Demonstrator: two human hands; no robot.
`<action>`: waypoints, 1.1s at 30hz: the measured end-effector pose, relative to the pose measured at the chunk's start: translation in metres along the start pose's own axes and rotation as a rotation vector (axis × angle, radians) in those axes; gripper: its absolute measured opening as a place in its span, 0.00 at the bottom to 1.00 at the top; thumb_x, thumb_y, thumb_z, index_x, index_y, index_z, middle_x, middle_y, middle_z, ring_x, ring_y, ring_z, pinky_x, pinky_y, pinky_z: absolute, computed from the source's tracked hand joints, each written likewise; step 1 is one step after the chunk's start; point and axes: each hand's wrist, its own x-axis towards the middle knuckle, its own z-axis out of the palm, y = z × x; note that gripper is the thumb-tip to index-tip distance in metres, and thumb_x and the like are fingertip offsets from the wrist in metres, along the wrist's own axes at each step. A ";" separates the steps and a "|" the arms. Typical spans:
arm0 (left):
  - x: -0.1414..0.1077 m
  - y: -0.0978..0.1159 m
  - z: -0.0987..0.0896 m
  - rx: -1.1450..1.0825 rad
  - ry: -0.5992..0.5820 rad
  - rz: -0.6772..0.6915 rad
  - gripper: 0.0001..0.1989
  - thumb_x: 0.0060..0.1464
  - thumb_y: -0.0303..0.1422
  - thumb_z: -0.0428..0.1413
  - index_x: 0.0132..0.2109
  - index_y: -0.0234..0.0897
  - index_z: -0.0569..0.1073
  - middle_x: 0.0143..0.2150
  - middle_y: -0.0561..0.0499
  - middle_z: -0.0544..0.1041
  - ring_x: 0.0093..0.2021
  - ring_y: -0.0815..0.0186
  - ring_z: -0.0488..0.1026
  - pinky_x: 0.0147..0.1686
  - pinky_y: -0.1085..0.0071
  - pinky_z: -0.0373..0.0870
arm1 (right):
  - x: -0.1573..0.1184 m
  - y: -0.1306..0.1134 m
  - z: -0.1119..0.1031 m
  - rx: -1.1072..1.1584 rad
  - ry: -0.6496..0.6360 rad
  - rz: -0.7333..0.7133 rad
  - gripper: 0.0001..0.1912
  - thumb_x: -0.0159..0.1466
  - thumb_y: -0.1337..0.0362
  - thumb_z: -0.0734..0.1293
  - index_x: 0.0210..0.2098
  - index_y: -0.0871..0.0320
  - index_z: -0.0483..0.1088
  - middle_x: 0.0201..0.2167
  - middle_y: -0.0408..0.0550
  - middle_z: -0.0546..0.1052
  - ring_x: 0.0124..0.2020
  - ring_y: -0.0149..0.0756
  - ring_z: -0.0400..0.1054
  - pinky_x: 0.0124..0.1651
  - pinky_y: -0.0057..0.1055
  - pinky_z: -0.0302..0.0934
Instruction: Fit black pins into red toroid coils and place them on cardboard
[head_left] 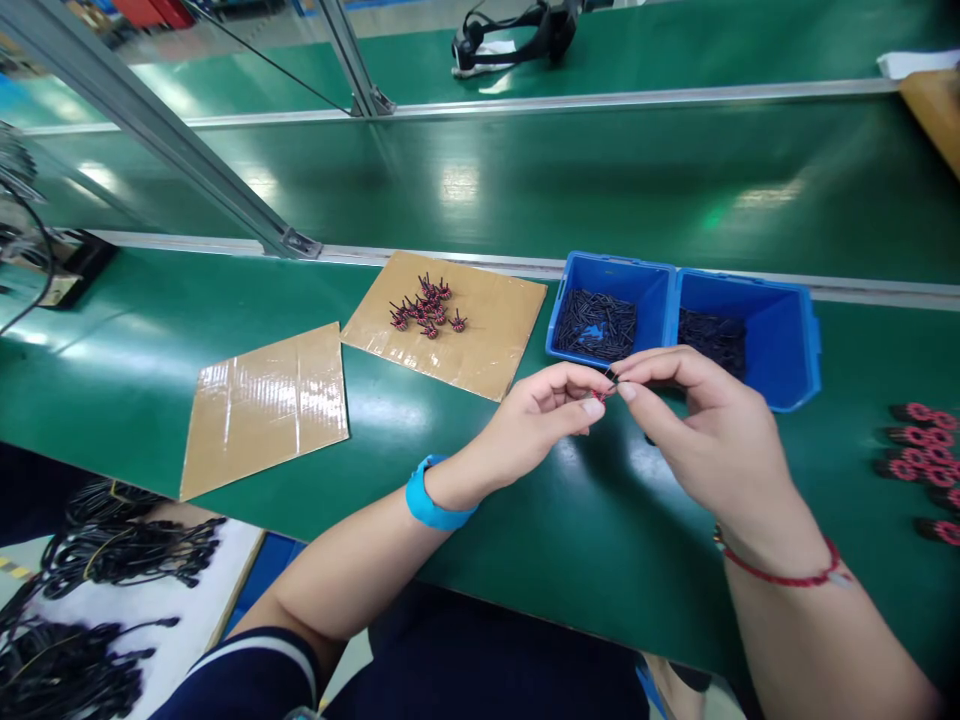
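My left hand (536,415) is closed in a pinch on a small red wire-wound coil (598,396), mostly hidden by the fingers. My right hand (709,430) meets it at the fingertips, thumb and forefinger pinching a short black tube (612,376) at the coil's leads. Just beyond the hands stand a left blue bin (559,335) with many short black tubes (611,322) and a right blue bin (799,350) with more dark tubes (709,338). Several coils with black-tipped leads (431,308) are heaped on a cardboard sheet (480,350).
More red-and-black coils (926,450) lie in rows at the right. A second cardboard sheet (274,410) is at the left. A slanted metal post (187,140) meets the table's far rail. Black cable bundles (127,540) lie lower left; a black headset (517,35) sits far back.
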 end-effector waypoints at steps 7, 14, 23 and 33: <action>0.001 -0.007 0.002 0.031 0.083 0.024 0.10 0.55 0.36 0.64 0.43 0.37 0.77 0.36 0.52 0.75 0.34 0.72 0.68 0.35 0.72 0.68 | -0.003 -0.004 0.014 -0.676 0.137 -0.455 0.07 0.65 0.72 0.67 0.32 0.54 0.69 0.38 0.48 0.83 0.40 0.44 0.77 0.44 0.42 0.62; 0.003 -0.008 -0.002 -0.020 0.145 0.020 0.11 0.56 0.37 0.63 0.43 0.37 0.77 0.36 0.53 0.76 0.32 0.73 0.67 0.36 0.73 0.67 | -0.006 -0.001 0.013 -0.591 -0.011 -0.432 0.16 0.67 0.71 0.65 0.50 0.49 0.74 0.52 0.49 0.82 0.53 0.50 0.75 0.55 0.51 0.60; 0.002 -0.002 0.000 0.029 0.134 0.029 0.14 0.55 0.37 0.63 0.47 0.38 0.75 0.36 0.53 0.73 0.33 0.72 0.67 0.36 0.72 0.66 | 0.000 0.003 0.007 -0.083 0.160 -0.110 0.12 0.67 0.69 0.66 0.47 0.51 0.75 0.48 0.51 0.82 0.52 0.46 0.75 0.56 0.48 0.66; 0.000 0.001 0.003 0.079 0.054 0.079 0.22 0.52 0.37 0.67 0.51 0.38 0.69 0.34 0.55 0.71 0.34 0.72 0.67 0.36 0.72 0.65 | 0.004 0.005 0.000 0.295 -0.116 0.158 0.02 0.64 0.61 0.72 0.35 0.51 0.78 0.47 0.48 0.81 0.53 0.44 0.73 0.60 0.48 0.64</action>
